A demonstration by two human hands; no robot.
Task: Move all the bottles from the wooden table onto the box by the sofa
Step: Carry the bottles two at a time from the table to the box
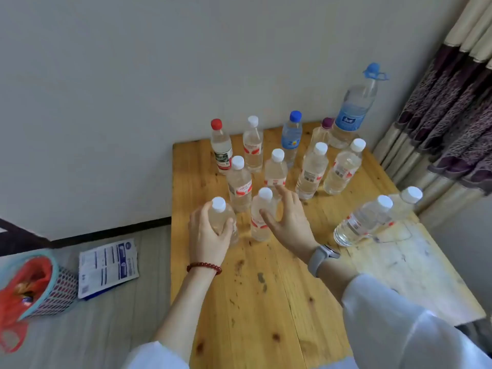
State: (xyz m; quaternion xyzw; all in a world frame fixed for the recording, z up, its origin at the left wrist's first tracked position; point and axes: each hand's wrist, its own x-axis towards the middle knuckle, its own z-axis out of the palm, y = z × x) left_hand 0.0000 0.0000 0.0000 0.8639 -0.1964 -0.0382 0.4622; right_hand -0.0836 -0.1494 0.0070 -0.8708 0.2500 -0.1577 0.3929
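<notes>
From the head view, the left hand (210,233) gripped a white-capped bottle (222,221) standing near the wooden table's (266,302) left edge. The right hand (288,218), fingers spread, touched the neighbouring bottle (262,217).

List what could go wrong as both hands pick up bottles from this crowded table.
1. The right hand is open beside a white-capped bottle with others packed close behind; reaching in could topple a neighbour.
2. The left hand grips its bottle near the top, so it may swing or slip.
3. Two bottles stand near the table's right edge and could be knocked off.
</notes>
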